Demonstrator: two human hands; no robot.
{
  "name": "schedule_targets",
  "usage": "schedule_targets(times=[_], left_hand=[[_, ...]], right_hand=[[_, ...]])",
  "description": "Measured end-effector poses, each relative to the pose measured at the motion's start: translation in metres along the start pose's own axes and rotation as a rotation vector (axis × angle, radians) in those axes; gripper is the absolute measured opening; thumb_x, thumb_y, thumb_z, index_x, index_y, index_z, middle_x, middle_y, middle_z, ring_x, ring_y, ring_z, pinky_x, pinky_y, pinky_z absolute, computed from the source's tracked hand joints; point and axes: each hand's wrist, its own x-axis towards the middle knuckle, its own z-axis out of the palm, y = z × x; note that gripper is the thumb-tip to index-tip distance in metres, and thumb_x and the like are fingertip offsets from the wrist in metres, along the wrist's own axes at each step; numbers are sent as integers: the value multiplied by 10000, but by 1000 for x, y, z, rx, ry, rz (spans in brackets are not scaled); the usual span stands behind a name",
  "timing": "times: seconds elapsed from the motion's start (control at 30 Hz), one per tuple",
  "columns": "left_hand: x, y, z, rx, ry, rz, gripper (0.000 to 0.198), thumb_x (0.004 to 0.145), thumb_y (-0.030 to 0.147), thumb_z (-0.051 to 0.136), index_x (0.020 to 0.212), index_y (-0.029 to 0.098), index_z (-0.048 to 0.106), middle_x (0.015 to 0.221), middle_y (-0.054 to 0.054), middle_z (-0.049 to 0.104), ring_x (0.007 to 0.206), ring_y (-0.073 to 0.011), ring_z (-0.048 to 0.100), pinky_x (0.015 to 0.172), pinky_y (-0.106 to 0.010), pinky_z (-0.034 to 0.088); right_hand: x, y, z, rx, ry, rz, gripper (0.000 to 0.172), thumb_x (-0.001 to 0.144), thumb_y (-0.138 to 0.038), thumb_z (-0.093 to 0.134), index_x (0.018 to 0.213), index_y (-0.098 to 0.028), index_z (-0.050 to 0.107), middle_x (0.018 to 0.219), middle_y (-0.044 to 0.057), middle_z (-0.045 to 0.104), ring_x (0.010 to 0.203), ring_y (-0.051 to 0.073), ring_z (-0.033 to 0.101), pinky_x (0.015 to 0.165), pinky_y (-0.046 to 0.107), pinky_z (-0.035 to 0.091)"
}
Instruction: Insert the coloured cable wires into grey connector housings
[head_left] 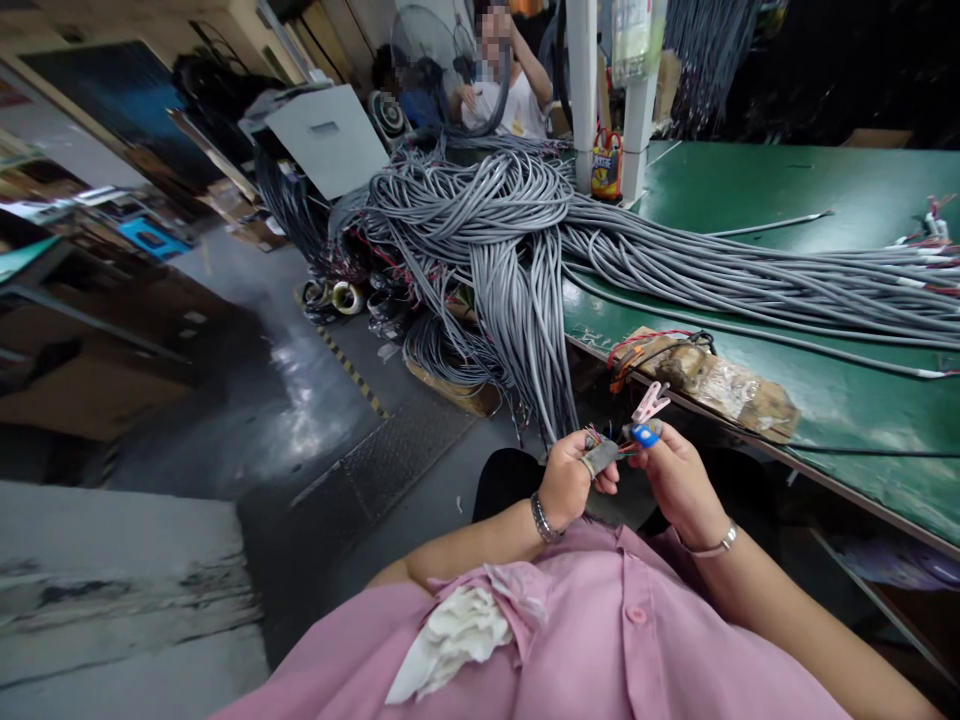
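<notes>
In front of my lap, both hands are close together at the table's front edge. My left hand (566,482) is closed in a pinch, its thumb wrapped in grey tape (601,457). Thin coloured wires (627,450) run from it across to my right hand (676,480). That hand is pinching too, with a blue cover (645,435) on its thumb. The wires' ends are partly hidden by my fingers. Just above the right thumb sits a pink clip (651,402) at the table edge; whether my hand touches it I cannot tell.
Grey cables (517,210) lie heaped across the green table (825,180) and hang over its edge. A tape-wrapped wooden block (739,390) rests near the front edge. Another person (510,95) works behind the heap, beside a fan (427,50). A white pole (637,110) rises from the table.
</notes>
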Motion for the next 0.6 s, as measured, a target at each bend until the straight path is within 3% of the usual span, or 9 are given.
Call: schedule_targets(times=[0.17, 0.33, 0.4, 0.53, 0.6], left_hand=[[2, 6, -2, -99, 7, -8, 269, 716, 370, 692, 663, 143, 558, 512, 12, 591, 371, -82, 499, 369, -187, 371], [7, 16, 5, -149, -122, -59, 250, 701, 346, 704, 662, 144, 563, 474, 19, 569, 340, -76, 454, 340, -188, 338], [11, 19, 7, -151, -177, -73, 251, 690, 344, 709, 656, 143, 564, 467, 16, 564, 334, -75, 443, 332, -189, 323], [22, 23, 8, -141, -253, -120, 290, 640, 373, 737, 657, 143, 562, 441, 15, 541, 322, -72, 418, 325, -194, 283], [27, 24, 7, -119, -278, -147, 326, 618, 400, 752, 649, 145, 551, 430, 17, 531, 313, -71, 412, 325, -194, 267]], right_hand=[[9, 2, -17, 166, -2, 77, 346, 825, -561, 595, 823, -218, 640, 721, 1, 562, 580, 128, 474, 569, 273, 448], [26, -11, -19, 145, -104, 104, 479, 838, -653, 506, 867, -204, 669, 758, 28, 595, 584, 127, 483, 569, 273, 461], [30, -15, -17, 70, -102, 18, 441, 847, -619, 530, 827, -202, 671, 716, 18, 583, 581, 126, 473, 574, 271, 451], [34, -12, -15, -195, 93, -259, 439, 841, -608, 549, 713, -202, 660, 697, 30, 603, 630, 153, 507, 601, 279, 424], [35, -9, -13, -168, 96, -239, 479, 830, -654, 518, 728, -208, 657, 694, 33, 604, 618, 160, 506, 595, 288, 422]])
